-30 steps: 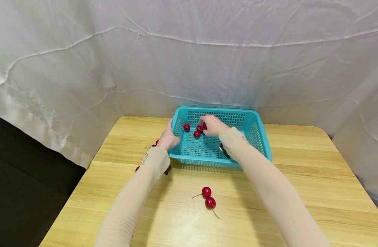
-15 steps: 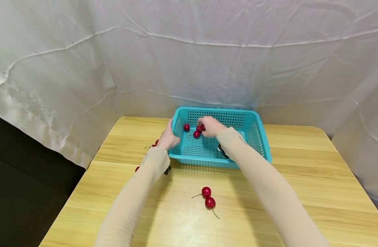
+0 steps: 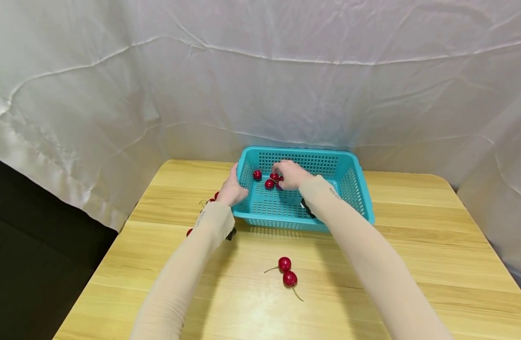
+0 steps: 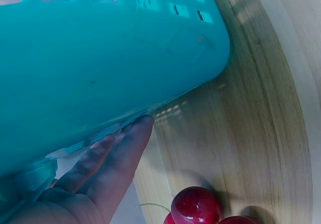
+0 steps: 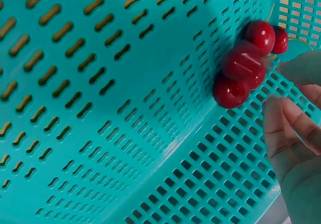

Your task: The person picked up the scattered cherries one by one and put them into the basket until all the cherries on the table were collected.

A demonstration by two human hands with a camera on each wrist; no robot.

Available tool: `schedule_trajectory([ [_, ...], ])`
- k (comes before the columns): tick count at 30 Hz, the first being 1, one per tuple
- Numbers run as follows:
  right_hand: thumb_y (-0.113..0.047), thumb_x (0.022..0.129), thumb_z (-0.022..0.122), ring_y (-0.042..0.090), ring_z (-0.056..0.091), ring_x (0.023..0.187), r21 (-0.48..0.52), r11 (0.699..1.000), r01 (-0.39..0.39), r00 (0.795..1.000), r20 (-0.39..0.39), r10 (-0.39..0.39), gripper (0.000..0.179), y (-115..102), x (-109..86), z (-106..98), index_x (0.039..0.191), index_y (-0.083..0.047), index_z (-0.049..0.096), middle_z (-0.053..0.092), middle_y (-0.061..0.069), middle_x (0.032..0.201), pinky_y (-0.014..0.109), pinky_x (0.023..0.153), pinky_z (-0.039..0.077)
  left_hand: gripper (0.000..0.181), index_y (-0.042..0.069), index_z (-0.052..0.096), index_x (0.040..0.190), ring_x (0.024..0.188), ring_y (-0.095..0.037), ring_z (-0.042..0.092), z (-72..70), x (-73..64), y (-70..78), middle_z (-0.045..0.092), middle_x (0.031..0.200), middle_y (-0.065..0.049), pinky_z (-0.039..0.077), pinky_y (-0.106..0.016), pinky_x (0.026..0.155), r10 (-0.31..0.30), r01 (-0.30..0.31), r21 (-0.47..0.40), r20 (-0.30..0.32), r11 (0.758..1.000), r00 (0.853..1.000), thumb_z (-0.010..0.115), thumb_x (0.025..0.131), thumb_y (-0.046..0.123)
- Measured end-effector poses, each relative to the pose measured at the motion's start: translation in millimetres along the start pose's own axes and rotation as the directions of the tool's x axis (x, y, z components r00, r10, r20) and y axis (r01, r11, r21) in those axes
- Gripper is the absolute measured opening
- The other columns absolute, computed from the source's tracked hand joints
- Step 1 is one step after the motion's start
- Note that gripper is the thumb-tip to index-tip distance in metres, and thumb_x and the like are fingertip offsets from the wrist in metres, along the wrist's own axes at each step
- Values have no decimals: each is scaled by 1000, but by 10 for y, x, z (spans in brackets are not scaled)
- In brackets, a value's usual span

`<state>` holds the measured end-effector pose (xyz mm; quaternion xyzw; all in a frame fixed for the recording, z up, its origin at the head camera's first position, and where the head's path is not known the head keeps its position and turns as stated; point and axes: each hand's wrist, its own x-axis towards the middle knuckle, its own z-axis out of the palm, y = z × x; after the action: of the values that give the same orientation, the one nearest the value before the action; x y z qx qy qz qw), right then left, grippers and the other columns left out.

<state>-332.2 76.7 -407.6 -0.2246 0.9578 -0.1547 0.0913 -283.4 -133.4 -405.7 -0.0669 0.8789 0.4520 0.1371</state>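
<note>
A turquoise plastic basket (image 3: 281,221) with perforated walls stands at the back of the table. My left hand (image 3: 232,189) holds its left side, fingers (image 4: 128,153) stretched along the outside and the thumb over the rim. My right hand (image 3: 292,174) is inside the basket. In the right wrist view, its thumb and fingers (image 5: 276,121) are spread a little, with nothing visible between them. Several red cherries (image 5: 230,91) with stems lie bunched just beyond the fingertips, one of them blurred. Another cherry (image 3: 257,175) sits alone by the basket's left wall.
Two cherries (image 3: 290,278) with stems lie on the wooden table (image 3: 413,245) in front of the basket. More cherries (image 4: 196,205) lie left of it, partly hidden by my left arm. A pale curtain (image 3: 286,94) hangs close behind the basket.
My right hand has shifted slightly left, and the cherries by its fingers have been let go and moved into a bunch. My left hand has stayed on the basket.
</note>
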Motion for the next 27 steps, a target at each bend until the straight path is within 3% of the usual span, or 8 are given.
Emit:
schedule_trajectory([
  [13, -5, 94, 60, 28, 57, 102, -8, 1000, 0, 1000, 22, 0, 38, 49, -31, -33, 133, -6, 60, 61, 15, 128, 43, 86, 51, 108, 37, 3, 161, 139, -42, 46, 10, 20, -4, 37, 160, -11, 43, -69, 105, -10, 10, -3, 8, 1000, 1000, 68, 86, -8],
  [27, -7, 96, 57, 31, 60, 114, -25, 999, 43, 999, -2, -43, 35, -42, -178, -218, 131, -7, 62, 62, 18, 128, 48, 95, 53, 105, 33, 3, 162, 137, -42, 47, -29, 44, -13, 39, 159, -15, 44, -67, 106, -3, 2, 21, 13, 1000, 1000, 65, 87, -6],
])
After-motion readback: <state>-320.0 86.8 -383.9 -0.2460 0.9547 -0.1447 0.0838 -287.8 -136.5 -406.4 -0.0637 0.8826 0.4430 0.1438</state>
